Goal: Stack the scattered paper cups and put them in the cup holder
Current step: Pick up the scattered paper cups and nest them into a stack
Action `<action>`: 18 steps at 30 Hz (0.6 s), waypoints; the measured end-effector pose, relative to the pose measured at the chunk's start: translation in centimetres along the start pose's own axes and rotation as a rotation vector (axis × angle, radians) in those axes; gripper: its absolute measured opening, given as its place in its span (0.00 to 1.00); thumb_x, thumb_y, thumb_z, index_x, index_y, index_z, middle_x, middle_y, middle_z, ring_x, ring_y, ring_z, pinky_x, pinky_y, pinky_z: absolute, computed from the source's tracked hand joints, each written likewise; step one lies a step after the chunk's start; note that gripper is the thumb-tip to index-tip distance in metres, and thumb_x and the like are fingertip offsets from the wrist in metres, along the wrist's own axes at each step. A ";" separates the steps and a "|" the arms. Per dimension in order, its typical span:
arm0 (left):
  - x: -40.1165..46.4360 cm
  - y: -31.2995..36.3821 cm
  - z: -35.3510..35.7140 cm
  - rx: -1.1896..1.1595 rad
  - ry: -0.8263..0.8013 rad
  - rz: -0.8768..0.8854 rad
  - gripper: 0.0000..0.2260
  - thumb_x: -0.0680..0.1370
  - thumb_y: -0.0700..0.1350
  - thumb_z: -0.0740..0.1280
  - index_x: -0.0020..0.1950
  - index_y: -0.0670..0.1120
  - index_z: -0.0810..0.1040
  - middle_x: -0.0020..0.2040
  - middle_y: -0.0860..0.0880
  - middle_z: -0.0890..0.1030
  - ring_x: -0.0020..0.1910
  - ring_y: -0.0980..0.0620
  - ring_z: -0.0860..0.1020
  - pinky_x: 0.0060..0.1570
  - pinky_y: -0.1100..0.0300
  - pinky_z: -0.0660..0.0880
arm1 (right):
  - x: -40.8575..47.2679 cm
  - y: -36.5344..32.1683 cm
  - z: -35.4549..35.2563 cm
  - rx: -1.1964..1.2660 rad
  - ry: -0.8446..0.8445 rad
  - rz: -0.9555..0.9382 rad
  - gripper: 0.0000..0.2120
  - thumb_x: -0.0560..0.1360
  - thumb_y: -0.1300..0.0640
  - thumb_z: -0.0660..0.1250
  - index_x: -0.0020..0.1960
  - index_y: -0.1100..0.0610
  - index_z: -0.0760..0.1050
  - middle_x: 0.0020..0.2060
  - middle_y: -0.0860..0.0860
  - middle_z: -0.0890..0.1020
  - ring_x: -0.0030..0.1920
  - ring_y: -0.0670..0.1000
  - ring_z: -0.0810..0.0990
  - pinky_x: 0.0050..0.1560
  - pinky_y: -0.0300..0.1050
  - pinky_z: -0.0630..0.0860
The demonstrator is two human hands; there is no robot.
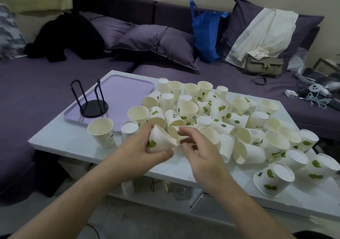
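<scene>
The left hand (147, 146) grips one paper cup (159, 140) on its side above the counter (73, 143) while the right hand (195, 146) curls beside its rim, contents unclear; light, thin-walled and crushable, so hold the wall gently

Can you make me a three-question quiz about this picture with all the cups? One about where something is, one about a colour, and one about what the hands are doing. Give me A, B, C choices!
1. Where does the black cup holder stand?
A. on the purple tray
B. on the sofa
C. on the floor

2. What colour is the bag on the sofa?
A. red
B. blue
C. yellow

3. What is the left hand doing?
A. resting flat on the table
B. holding the cup holder
C. holding a paper cup

Answers: 1 A, its round base sits on the tray; 2 B, it is bright blue; 3 C, its fingers curl round a cup with a green leaf.
</scene>
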State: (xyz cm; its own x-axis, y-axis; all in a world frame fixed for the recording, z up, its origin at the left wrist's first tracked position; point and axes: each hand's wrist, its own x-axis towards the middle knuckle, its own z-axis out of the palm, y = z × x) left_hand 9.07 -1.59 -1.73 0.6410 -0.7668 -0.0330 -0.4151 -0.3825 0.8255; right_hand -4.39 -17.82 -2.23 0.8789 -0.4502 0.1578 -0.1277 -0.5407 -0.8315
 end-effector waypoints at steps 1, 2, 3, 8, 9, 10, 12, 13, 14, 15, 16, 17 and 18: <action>0.1 -0.3 -0.8 -0.030 0.009 -0.031 0.25 0.77 0.60 0.78 0.69 0.65 0.70 0.52 0.58 0.85 0.48 0.58 0.85 0.49 0.55 0.83 | 0.2 0.1 0.0 -0.185 -0.014 -0.061 0.23 0.84 0.56 0.64 0.78 0.45 0.69 0.72 0.39 0.76 0.70 0.40 0.73 0.74 0.48 0.72; 0.2 -0.6 -1.6 -0.074 0.019 -0.055 0.26 0.77 0.59 0.78 0.69 0.65 0.70 0.52 0.57 0.86 0.49 0.56 0.86 0.49 0.52 0.85 | 0.4 0.3 0.3 -0.340 -0.065 -0.094 0.27 0.83 0.57 0.65 0.80 0.45 0.66 0.74 0.40 0.73 0.72 0.43 0.71 0.75 0.48 0.70; 0.2 -0.9 -2.2 -0.109 0.030 -0.071 0.25 0.77 0.58 0.79 0.68 0.66 0.70 0.51 0.57 0.86 0.49 0.53 0.86 0.50 0.49 0.86 | 1.2 0.2 1.1 -0.448 -0.111 -0.113 0.30 0.82 0.58 0.66 0.82 0.45 0.61 0.76 0.42 0.70 0.73 0.46 0.69 0.76 0.48 0.69; 0.1 -2.1 -3.7 -0.099 0.052 -0.101 0.22 0.76 0.57 0.79 0.64 0.67 0.71 0.49 0.59 0.85 0.48 0.54 0.86 0.44 0.59 0.85 | 2.6 1.2 5.6 -0.843 -0.170 -0.206 0.40 0.78 0.53 0.70 0.84 0.53 0.55 0.73 0.53 0.71 0.68 0.57 0.72 0.69 0.50 0.71; 0.0 -2.3 -3.8 -0.086 0.051 -0.113 0.23 0.76 0.57 0.79 0.64 0.66 0.71 0.49 0.57 0.85 0.48 0.54 0.86 0.43 0.61 0.84 | 2.7 1.5 6.0 -0.892 -0.148 -0.193 0.39 0.77 0.51 0.71 0.83 0.55 0.58 0.71 0.55 0.74 0.67 0.58 0.73 0.68 0.51 0.72; 0.0 -2.3 -4.0 -0.085 0.050 -0.127 0.23 0.76 0.56 0.79 0.64 0.66 0.70 0.51 0.57 0.85 0.49 0.54 0.86 0.41 0.63 0.83 | 2.8 1.8 6.5 -0.919 -0.117 -0.184 0.38 0.77 0.48 0.72 0.81 0.56 0.61 0.68 0.55 0.76 0.65 0.58 0.75 0.67 0.51 0.74; 0.0 -2.4 -4.2 -0.100 0.047 -0.142 0.23 0.76 0.55 0.79 0.64 0.66 0.70 0.52 0.57 0.84 0.49 0.54 0.85 0.40 0.65 0.82 | 2.7 2.1 7.3 -0.910 -0.082 -0.189 0.38 0.77 0.44 0.73 0.80 0.55 0.62 0.65 0.56 0.78 0.64 0.59 0.76 0.66 0.52 0.75; 0.0 -2.4 -4.2 -0.102 0.049 -0.138 0.23 0.76 0.56 0.79 0.63 0.66 0.70 0.50 0.57 0.84 0.48 0.55 0.85 0.41 0.64 0.83 | 2.6 2.1 7.5 -0.898 -0.087 -0.193 0.38 0.77 0.43 0.72 0.81 0.54 0.60 0.63 0.55 0.78 0.65 0.59 0.75 0.66 0.52 0.75; 0.1 -2.4 -4.1 -0.102 0.052 -0.130 0.22 0.76 0.57 0.79 0.63 0.67 0.71 0.50 0.59 0.85 0.48 0.57 0.85 0.43 0.61 0.84 | 2.5 2.1 7.6 -0.875 -0.105 -0.188 0.38 0.78 0.44 0.70 0.82 0.52 0.56 0.62 0.55 0.77 0.66 0.59 0.74 0.66 0.52 0.74; 0.2 -2.4 -4.0 -0.104 0.054 -0.124 0.21 0.76 0.59 0.79 0.62 0.67 0.71 0.50 0.62 0.84 0.48 0.59 0.85 0.45 0.60 0.84 | 2.4 1.9 7.4 -0.842 -0.118 -0.177 0.38 0.79 0.44 0.67 0.82 0.50 0.53 0.61 0.54 0.77 0.65 0.58 0.74 0.66 0.52 0.74; 0.3 -2.5 -3.9 -0.101 0.051 -0.122 0.21 0.76 0.60 0.79 0.61 0.67 0.71 0.49 0.65 0.84 0.47 0.60 0.85 0.46 0.58 0.84 | 2.3 1.5 7.2 -0.810 -0.123 -0.159 0.38 0.79 0.44 0.66 0.83 0.48 0.49 0.59 0.53 0.76 0.65 0.57 0.74 0.64 0.51 0.74; 0.3 -2.5 -3.8 -0.106 0.050 -0.124 0.20 0.76 0.61 0.78 0.61 0.67 0.71 0.49 0.66 0.84 0.46 0.61 0.85 0.46 0.58 0.83 | 2.3 1.2 6.8 -0.779 -0.125 -0.134 0.39 0.79 0.44 0.64 0.83 0.46 0.46 0.59 0.53 0.76 0.64 0.57 0.74 0.62 0.52 0.74; 0.4 -2.3 -3.7 -0.119 0.057 -0.120 0.20 0.76 0.61 0.78 0.62 0.67 0.72 0.48 0.67 0.84 0.46 0.62 0.85 0.45 0.59 0.82 | 2.1 0.7 6.2 -0.742 -0.127 -0.102 0.40 0.80 0.44 0.63 0.83 0.44 0.44 0.59 0.54 0.76 0.62 0.58 0.76 0.59 0.52 0.75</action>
State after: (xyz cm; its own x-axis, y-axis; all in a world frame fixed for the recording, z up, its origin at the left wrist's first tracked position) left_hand 12.69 0.94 -1.56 0.7187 -0.6872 -0.1059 -0.2564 -0.4035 0.8783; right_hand 0.27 -14.75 -5.83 0.9432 -0.3118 0.1147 -0.2797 -0.9315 -0.2325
